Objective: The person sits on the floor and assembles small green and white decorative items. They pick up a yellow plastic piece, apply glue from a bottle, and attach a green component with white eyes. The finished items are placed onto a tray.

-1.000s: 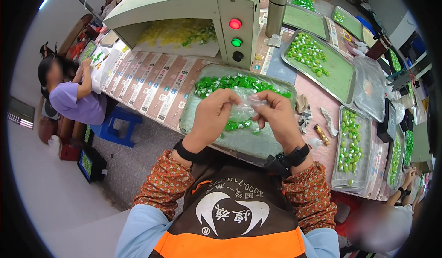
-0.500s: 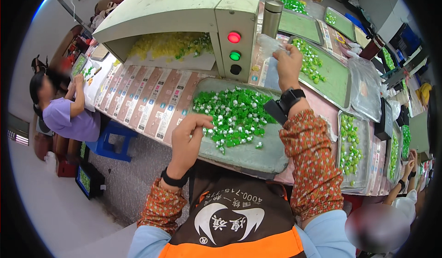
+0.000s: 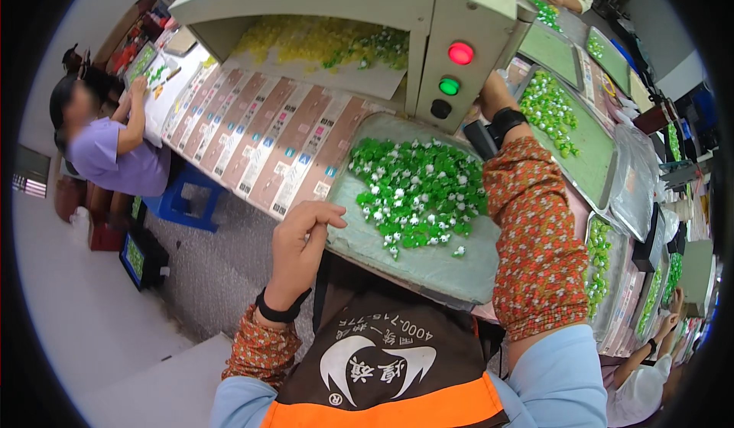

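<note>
Just off the left side of a grey metal tray (image 3: 451, 271), my left hand (image 3: 298, 241) hovers with loosely bent fingers. Its forefinger points toward the tray and nothing shows in it. Heaped in the tray are small green pieces (image 3: 417, 187), many with white parts like tiny animal heads. Beyond the tray, my right hand (image 3: 495, 95) reaches past the right side of a cream-coloured machine (image 3: 466, 15). The machine hides its fingers, so what they touch cannot be seen. A dark band with a rectangular block (image 3: 480, 139) sits on my right wrist.
Yellow and green pieces (image 3: 306, 38) lie inside the machine's opening. Red and green lights mark its panel. Right of me are green trays (image 3: 592, 157) with more pieces and a clear plastic sheet (image 3: 636, 176). Co-workers sit left, far and right. A blue stool (image 3: 187, 199) stands at left.
My right hand has moved from the clear plastic near a metal flask to beside the machine, its fingers now hidden. My left hand has drawn back from the green pieces. The view has shifted.
</note>
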Available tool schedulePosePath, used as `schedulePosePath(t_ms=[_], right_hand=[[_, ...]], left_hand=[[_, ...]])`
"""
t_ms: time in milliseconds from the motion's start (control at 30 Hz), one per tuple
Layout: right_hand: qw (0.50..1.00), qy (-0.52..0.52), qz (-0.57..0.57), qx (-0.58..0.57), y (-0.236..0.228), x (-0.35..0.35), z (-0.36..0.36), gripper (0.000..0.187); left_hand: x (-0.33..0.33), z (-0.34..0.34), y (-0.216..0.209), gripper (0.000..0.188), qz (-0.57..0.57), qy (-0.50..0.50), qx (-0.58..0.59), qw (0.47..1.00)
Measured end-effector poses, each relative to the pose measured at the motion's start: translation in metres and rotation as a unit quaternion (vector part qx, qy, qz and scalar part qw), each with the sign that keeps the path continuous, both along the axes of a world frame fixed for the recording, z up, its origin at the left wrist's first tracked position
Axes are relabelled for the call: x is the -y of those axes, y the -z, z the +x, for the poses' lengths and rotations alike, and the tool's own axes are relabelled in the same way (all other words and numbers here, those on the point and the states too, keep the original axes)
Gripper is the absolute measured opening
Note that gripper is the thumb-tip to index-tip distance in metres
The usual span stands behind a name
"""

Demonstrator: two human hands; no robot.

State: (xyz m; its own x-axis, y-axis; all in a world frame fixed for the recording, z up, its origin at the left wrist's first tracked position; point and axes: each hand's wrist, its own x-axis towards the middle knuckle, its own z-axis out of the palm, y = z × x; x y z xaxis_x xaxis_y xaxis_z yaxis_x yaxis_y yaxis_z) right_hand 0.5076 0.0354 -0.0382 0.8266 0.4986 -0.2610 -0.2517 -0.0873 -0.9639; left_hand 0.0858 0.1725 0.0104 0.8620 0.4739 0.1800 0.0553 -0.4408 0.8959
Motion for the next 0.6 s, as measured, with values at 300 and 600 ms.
schedulePosePath(t_ms=[300, 600], right_hand=[[0.986, 0.146, -0.028, 0.082, -0.023, 0.007, -0.013, 0.038], [0.98, 0.149, -0.004, 0.132, -0.08, 0.055, -0.081, 0.02]], left_hand=[[-0.002, 0.021, 0.007, 0.019, -0.053, -0.007, -0.031, 0.998], [0.001, 0.066, 0.008, 0.015, -0.063, 0.015, 0.055, 0.996]])
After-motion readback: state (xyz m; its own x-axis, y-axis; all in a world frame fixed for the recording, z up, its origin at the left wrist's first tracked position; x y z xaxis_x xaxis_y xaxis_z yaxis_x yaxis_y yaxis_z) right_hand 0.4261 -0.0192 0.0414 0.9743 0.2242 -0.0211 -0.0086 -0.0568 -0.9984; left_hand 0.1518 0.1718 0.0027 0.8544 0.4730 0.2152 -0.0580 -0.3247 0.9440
